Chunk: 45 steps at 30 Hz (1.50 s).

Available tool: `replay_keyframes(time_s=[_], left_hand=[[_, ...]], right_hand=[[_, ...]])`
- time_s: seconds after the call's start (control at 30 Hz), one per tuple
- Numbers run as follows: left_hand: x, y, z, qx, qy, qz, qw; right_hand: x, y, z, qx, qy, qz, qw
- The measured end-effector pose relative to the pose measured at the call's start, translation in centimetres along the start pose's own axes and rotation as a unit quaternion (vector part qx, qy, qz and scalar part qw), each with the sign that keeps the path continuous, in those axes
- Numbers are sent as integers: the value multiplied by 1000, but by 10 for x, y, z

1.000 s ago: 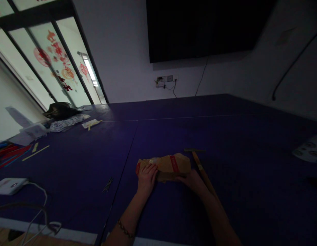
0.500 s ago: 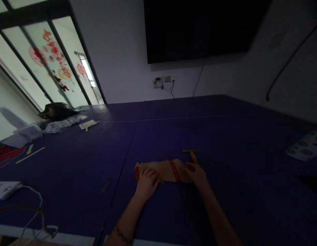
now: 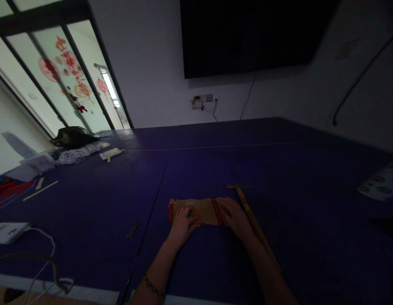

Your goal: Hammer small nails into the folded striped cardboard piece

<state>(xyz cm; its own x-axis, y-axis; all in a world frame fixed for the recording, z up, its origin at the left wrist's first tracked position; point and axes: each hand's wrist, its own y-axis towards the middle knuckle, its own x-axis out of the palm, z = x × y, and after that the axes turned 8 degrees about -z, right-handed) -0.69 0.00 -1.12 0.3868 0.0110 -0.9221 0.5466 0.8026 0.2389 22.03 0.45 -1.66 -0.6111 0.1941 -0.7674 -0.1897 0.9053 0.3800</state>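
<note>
A flat tan packet with red bands [image 3: 206, 212] lies crosswise on the dark blue table [image 3: 196, 169]. Bent fingers of my left hand [image 3: 183, 222] rest on its left part, pressed together; whether they pinch anything is too dark to make out. My right hand [image 3: 235, 216] lies over the packet's right end with its fingers spread. Just right of that hand is a hammer [image 3: 245, 203] with a wooden handle, its metal head pointing away from me and its handle running back beside my right forearm.
Thin nails or sticks [image 3: 132, 230] lie left of the packet. A white device [image 3: 9, 233] with cables is at the left edge. Red and blue strips [image 3: 12, 192], a black bag [image 3: 72, 137] and plastic bags stand farther back left. A patterned item [image 3: 379, 184] is at right.
My right hand has moved left and now lies flatter over the packet's right end. More of the hammer's handle shows. My left hand has barely shifted.
</note>
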Motion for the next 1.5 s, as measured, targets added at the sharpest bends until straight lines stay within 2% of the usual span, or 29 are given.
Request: replay_keyframes(time_s=[0.1,0.27,0.63,0.8,1.0,1.07,1.17,1.27,1.4,1.5], left_hand=[[0,1,-1,-6,-4,-9,1000],[0,4,-6,-12,-35,-8,999],[-5,9,-14,-35,-147,0,988],[-6,6,-11,-74,-230,69,968],[-8,8,-12,-120,-209,138,961],[-12,4,-12,-127,-197,157,959],[-21,-14,-14,-121,-125,188,967],[-31,-50,-22,-137,-3,200,970],[-40,-104,-44,-221,144,154,952],[-40,-127,-61,-272,208,98,934]], right_hand=[[6,1,-7,-69,-17,-78,994],[12,0,-4,-60,-25,-103,993],[13,2,0,-32,44,-83,995],[15,2,2,-20,73,-43,996],[9,3,-4,-23,28,-23,999],[3,3,-10,-36,17,3,999],[-8,1,-18,-31,8,95,995],[-17,-2,-24,2,0,167,986],[-19,-4,-30,25,14,179,983],[-17,-4,-32,18,35,172,984]])
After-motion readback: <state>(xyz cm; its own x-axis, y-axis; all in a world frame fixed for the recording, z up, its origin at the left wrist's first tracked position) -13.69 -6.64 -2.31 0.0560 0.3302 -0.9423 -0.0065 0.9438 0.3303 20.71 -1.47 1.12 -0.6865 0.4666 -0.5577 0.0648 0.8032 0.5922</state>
